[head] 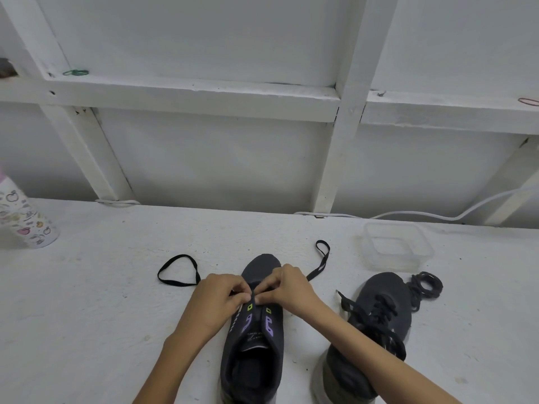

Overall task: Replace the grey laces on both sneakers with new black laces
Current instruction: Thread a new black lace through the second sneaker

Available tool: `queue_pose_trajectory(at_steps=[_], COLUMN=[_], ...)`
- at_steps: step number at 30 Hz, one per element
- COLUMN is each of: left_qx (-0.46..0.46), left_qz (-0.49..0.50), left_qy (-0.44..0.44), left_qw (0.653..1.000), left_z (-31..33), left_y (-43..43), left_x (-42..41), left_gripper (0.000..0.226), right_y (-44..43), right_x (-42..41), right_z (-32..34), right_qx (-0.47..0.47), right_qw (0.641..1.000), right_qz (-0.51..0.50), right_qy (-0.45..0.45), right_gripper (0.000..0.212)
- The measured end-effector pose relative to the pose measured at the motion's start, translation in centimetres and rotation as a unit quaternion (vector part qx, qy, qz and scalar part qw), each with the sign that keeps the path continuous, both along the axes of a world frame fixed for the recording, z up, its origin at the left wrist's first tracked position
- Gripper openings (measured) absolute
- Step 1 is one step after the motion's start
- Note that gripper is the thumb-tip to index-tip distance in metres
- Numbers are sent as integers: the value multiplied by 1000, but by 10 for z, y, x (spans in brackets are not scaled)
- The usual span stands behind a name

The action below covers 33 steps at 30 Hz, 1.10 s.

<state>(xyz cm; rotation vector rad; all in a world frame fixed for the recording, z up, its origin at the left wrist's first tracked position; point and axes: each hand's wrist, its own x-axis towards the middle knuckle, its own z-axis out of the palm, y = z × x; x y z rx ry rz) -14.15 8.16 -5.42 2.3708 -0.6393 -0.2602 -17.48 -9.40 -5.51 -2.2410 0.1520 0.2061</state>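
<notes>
black lace [179,256] loops out left on table [102,316] | left hand [217,298] pinches it at the eyelets | middle sneaker [253,360] lies lengthwise, toe pointing away from person | right hand [288,290] pinches lace too | second sneaker [382,310] just right, toe also away

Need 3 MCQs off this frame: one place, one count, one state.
1. The clear container sits: A) beyond the right sneaker B) left of both sneakers C) inside a sneaker.
2. Sneakers on the table: A) one B) two C) three.
3. The middle sneaker, worked by left hand and right hand, is: A) fully laced B) laced only near the toe C) laceless.
Key: 1A, it stands past that sneaker's toe; 2B, two lie side by side; 3B, both hands pinch the black lace low, upper eyelets empty.
</notes>
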Motion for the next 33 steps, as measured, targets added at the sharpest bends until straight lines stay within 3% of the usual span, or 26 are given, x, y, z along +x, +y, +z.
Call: queue_pose_trajectory(at_steps=[5, 7, 11, 14, 16, 19, 23, 28, 31, 33], left_qx=[-81, -91, -89, -95, -103, -94, -72, -68, -25, 2], left_qz=[36, 51, 57, 87, 114, 124, 118, 88, 48, 37], left_qy=[53, 32, 23, 23, 11, 0, -9, -12, -20, -22], left_qw=[995, 994, 994, 991, 988, 988, 990, 994, 998, 999], left_z=[-11, -14, -18, -16, -15, -17, -19, -23, -24, -23], left_y=[5, 3, 3, -3, -7, -9, -8, -7, -9, -12], left_x=[-3, -9, -21, -28, -32, -34, -34, -27, -19, -14], left_gripper=[14, 11, 36, 25, 23, 20, 15, 10, 34, 43], right_y=[6, 4, -1, 1, 0, -8, -24, -25, -24, -28], right_x=[0, 1, 1, 3, 4, 6, 16, 25, 20, 14], right_z=[2, 2, 4, 7, 11, 21, 61, 79, 64, 56], right_qx=[-83, -64, -2, -34, -39, 14, 131, 160, 60, -43], right_qw=[996, 998, 999, 998, 998, 998, 991, 985, 994, 995], right_qz=[13, 22, 42, 48, 38, 27, 18, 5, 28, 72], right_qy=[2, 8, 26, 22, 29, 46, 6, -61, -88, -54], right_gripper=[14, 10, 7, 5, 18, 22, 9, 8, 8, 11])
